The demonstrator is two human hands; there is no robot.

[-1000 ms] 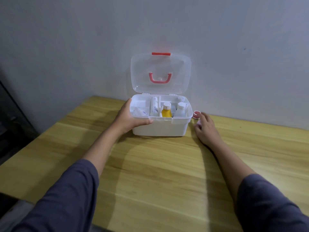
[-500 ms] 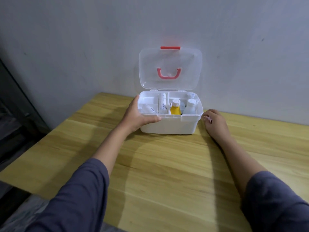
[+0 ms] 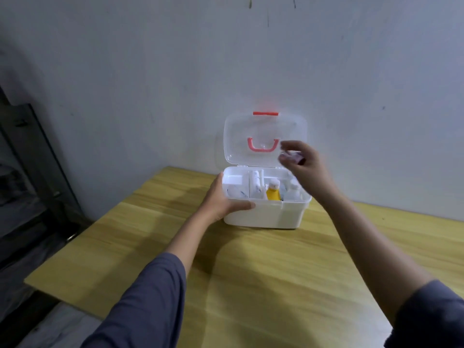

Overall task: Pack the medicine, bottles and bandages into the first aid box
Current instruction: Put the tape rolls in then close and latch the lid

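The white first aid box (image 3: 266,214) stands on the wooden table by the wall, its clear lid (image 3: 263,126) with red handle upright. Inside are a yellow bottle (image 3: 273,193), a white bottle (image 3: 292,192) and white packets (image 3: 256,185). My left hand (image 3: 222,200) grips the box's front left corner, thumb along the front rim. My right hand (image 3: 301,163) is raised over the box's right side, blurred, with a small reddish roll (image 3: 294,156) pinched in its fingers.
The wooden table (image 3: 251,285) ends at its left edge near a dark frame (image 3: 37,177) and the floor. The grey wall stands right behind the box.
My right hand picked up the small red roll from the table to the right of the box and lifted it above the box. The left hand stayed on the box.
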